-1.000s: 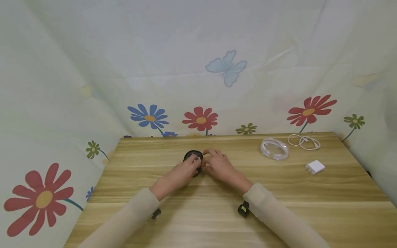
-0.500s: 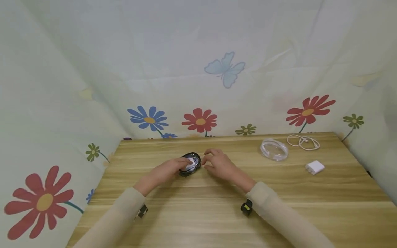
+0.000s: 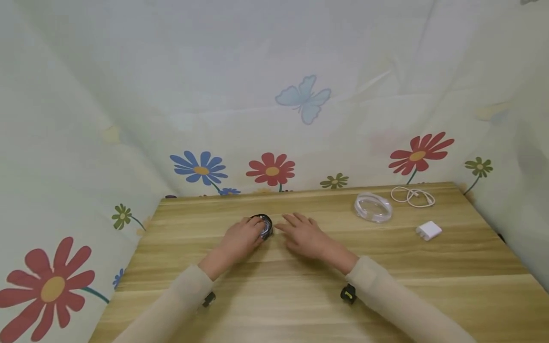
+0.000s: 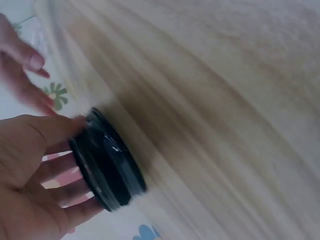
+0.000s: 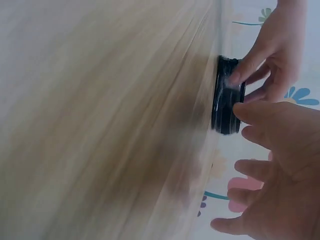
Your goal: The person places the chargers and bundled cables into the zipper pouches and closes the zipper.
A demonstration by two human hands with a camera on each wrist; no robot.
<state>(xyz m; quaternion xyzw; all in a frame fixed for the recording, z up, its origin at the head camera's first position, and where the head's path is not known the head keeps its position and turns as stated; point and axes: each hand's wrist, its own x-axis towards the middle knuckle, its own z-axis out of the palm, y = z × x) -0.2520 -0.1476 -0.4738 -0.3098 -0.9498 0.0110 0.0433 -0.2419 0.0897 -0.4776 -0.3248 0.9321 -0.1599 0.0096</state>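
Note:
A glossy, black ring-shaped coil [image 3: 268,226] lies on the wooden table, left of centre. It looks like wrapped cable, though its exact kind is unclear. My left hand [image 3: 241,239] holds it by its left side; in the left wrist view the thumb and fingers lie at the rim of the black coil [image 4: 109,162]. Part of the coil is hidden under those fingers in the head view. My right hand [image 3: 306,237] is just to its right with fingers spread and nothing held. The right wrist view has the right hand [image 5: 280,170] close beside the coil [image 5: 227,102].
On the right of the table [image 3: 300,305] lie a clear-wrapped white coil [image 3: 373,208], a loose white cable [image 3: 412,196] and a white charger plug [image 3: 429,230]. A flower-printed curtain [image 3: 240,114] stands behind the table and at both sides.
The black coil has shifted slightly left and turned under my left hand. My right hand's fingers have spread and straightened. The view has shifted a little.

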